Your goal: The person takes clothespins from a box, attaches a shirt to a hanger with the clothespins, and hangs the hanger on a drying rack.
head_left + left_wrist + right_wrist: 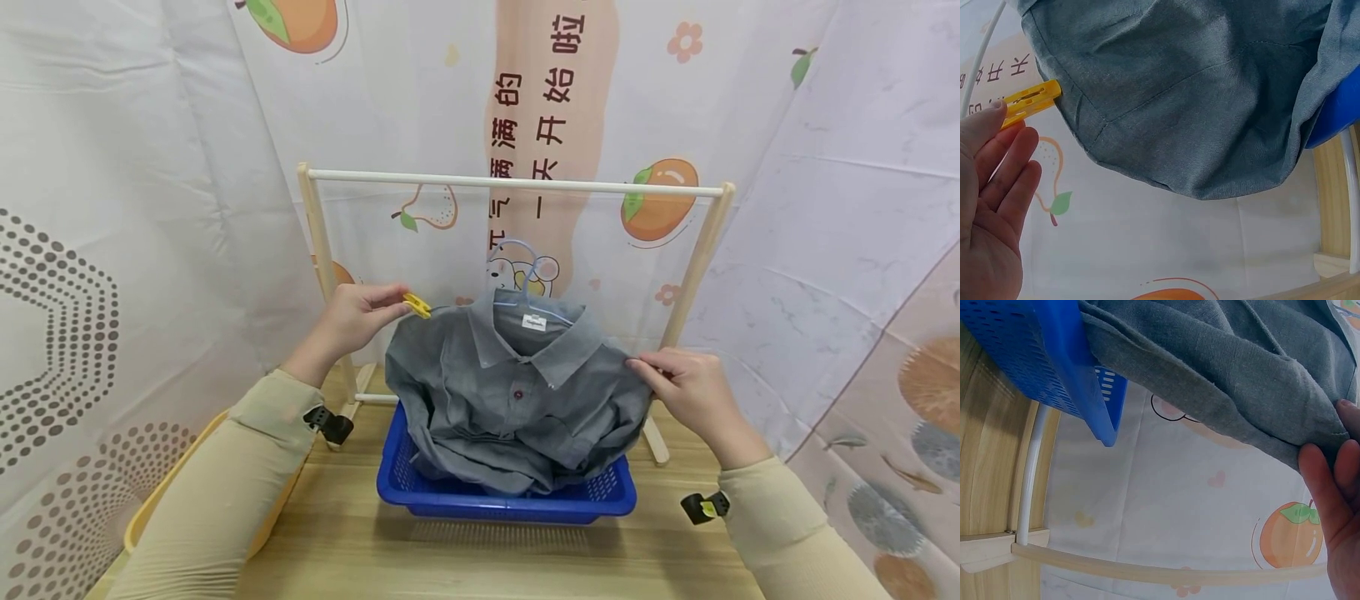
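A grey collared shirt on a light blue hanger is held up, its lower part bunched in a blue basket. My left hand pinches a yellow clothespin between thumb and fingers, right at one shoulder of the shirt. In the left wrist view the clothespin's tip overlaps the fabric edge. At the opposite shoulder, my right hand pinches the cloth between thumb and fingers, which the right wrist view shows close up. The hanger's arms are mostly hidden inside the shirt.
Behind the shirt stands a rack with a white top bar and wooden side posts. A yellow-orange container is partly hidden by my left forearm. Everything stands on a wooden table, with printed curtains around it.
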Tool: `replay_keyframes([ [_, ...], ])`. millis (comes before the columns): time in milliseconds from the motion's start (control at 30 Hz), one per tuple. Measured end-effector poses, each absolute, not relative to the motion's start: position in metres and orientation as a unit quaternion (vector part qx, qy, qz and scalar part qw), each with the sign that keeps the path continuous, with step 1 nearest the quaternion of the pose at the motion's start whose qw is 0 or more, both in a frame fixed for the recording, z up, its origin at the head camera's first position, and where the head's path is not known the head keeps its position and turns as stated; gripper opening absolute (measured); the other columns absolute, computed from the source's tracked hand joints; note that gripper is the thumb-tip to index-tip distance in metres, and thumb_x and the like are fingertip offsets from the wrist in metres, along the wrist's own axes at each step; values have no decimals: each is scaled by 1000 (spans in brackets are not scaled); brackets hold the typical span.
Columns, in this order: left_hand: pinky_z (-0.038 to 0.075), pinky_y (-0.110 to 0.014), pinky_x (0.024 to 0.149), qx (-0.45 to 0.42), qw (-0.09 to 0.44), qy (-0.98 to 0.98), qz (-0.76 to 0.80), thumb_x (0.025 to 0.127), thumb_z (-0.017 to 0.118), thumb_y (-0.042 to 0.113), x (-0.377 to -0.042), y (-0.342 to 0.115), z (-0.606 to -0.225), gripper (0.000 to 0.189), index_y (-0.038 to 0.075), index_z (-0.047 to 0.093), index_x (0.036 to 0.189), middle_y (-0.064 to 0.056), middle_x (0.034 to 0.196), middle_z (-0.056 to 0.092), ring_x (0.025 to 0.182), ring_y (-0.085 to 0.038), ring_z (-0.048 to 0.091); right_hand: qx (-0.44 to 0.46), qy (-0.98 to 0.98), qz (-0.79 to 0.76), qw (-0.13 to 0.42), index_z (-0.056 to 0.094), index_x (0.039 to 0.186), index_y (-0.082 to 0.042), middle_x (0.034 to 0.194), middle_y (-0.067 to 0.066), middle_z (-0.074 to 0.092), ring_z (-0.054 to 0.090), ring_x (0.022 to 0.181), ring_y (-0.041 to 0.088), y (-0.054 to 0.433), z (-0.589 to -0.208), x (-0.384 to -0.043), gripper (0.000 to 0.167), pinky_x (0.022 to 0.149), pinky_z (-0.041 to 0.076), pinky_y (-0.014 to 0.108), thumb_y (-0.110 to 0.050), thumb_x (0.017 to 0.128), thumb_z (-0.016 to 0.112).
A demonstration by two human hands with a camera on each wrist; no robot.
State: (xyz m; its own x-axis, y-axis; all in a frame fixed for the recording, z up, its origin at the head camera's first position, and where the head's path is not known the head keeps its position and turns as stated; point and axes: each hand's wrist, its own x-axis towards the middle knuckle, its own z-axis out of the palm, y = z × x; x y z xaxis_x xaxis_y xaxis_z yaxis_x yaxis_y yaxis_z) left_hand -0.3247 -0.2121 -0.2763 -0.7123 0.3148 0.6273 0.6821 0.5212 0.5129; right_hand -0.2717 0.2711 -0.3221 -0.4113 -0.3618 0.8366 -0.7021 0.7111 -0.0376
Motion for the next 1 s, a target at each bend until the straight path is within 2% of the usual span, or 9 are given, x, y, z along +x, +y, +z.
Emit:
replay_keyframes([
  [300, 59, -33, 81, -299, 236, -843, -378, 94, 75, 8, -326, -210, -277, 30, -2, 73, 122, -15, 111, 74, 99, -25, 73, 339, -808, 203, 437, 82, 85, -18, 65, -15, 64, 51, 51, -5, 272, -322, -272, 19, 48, 44, 18, -1, 77, 85],
  [633, 60, -36, 78, -298, 231, -851, -364, 94, 75, 10, -326, -210, -277, 28, 0, 75, 120, -14, 109, 75, 97, -25, 74, 341, -805, 201, 442, 82, 86, -19, 66, -15, 63, 52, 51, -5, 273, -321, -272, 21, 48, 45, 18, -1, 77, 85],
  [833, 60, -39, 78, -298, 225, -856, -356, 94, 75, 11, -326, -210, -277, 27, 2, 76, 119, -12, 108, 76, 96, -24, 74, 342, -803, 204, 442, 83, 89, -18, 68, -14, 66, 55, 53, -4, 274, -321, -272, 7, 50, 46, 19, -12, 86, 82],
  [1000, 60, -39, 80, -294, 210, -858, -364, 95, 74, 14, -326, -209, -278, 26, 2, 76, 119, -11, 108, 76, 99, -24, 73, 342, -803, 202, 445, 83, 89, -19, 68, -14, 67, 55, 54, -3, 274, -322, -272, 9, 51, 47, 19, -11, 83, 83],
])
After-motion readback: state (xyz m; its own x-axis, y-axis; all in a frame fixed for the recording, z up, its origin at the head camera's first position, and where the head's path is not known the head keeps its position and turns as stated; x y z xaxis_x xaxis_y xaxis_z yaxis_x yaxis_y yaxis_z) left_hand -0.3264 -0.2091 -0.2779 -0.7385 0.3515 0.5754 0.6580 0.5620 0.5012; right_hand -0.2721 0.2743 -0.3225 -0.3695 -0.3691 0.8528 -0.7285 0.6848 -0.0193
